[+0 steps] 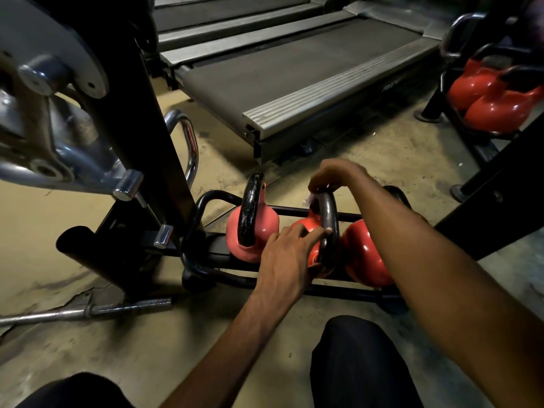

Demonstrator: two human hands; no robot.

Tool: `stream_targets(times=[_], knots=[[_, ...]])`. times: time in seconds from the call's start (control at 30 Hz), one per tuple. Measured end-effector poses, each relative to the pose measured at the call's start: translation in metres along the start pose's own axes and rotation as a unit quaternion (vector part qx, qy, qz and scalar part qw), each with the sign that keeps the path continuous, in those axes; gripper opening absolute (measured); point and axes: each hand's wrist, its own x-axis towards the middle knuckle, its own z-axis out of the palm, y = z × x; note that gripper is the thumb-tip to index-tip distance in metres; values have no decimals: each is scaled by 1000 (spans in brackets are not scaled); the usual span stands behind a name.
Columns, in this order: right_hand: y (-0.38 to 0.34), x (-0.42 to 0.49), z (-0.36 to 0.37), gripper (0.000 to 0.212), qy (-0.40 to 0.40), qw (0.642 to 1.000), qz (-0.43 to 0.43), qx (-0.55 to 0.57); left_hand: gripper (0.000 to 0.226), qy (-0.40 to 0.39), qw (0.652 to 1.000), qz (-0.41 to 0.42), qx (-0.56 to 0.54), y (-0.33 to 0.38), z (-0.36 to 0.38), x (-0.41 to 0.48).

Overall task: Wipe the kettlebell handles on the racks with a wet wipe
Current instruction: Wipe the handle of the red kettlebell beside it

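Three red kettlebells with black handles sit on a low black rack [206, 201] on the floor. My right hand [338, 175] pinches a white wet wipe [310, 198] against the top of the middle kettlebell's handle [329, 219]. My left hand [290, 257] holds the near side of that same handle, fingers laid across it and thumb below. The left kettlebell [253, 228] stands free, its handle glossy. The right kettlebell [365, 254] is partly hidden behind my right forearm.
A black machine frame with chrome parts [129, 136] rises at the left. A steel bar [88, 310] lies on the floor. Treadmills [294, 72] stand behind the rack. A second rack of red kettlebells [494, 98] stands at the far right. My knees fill the bottom edge.
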Motion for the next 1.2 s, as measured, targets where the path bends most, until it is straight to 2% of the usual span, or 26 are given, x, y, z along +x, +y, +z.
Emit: stream_targets(times=[0.1, 0.2, 0.37, 0.5, 0.6, 0.73, 0.93, 1.07, 1.13, 1.2], knots=[[16, 5, 5, 19, -5, 996, 28, 84, 75, 2, 1000, 1, 0, 1, 2, 0], [24, -1, 4, 21, -2, 990, 18, 143, 77, 3, 1000, -3, 0, -1, 4, 1], [27, -12, -8, 9, 65, 990, -12, 124, 76, -1, 1000, 4, -1, -2, 4, 1], [13, -10, -8, 18, 94, 995, -23, 14, 77, -3, 1000, 7, 6, -1, 4, 2], [0, -7, -5, 16, 58, 998, -12, -21, 78, -4, 1000, 7, 7, -1, 2, 3], [2, -13, -9, 13, 4, 1000, -2, 7, 76, -1, 1000, 6, 4, 0, 1, 2], [17, -34, -14, 17, 106, 993, -45, 36, 71, -6, 1000, 4, 1, 1, -2, 3], [11, -39, 3, 26, 210, 977, -44, -7, 71, -15, 1000, 3, -3, 2, -4, 4], [9, -29, 4, 26, 210, 978, -21, 12, 72, -13, 1000, 3, -3, 3, -5, 3], [14, -19, 5, 20, 162, 985, 3, 61, 73, -9, 1000, 2, -1, 3, -5, 3]])
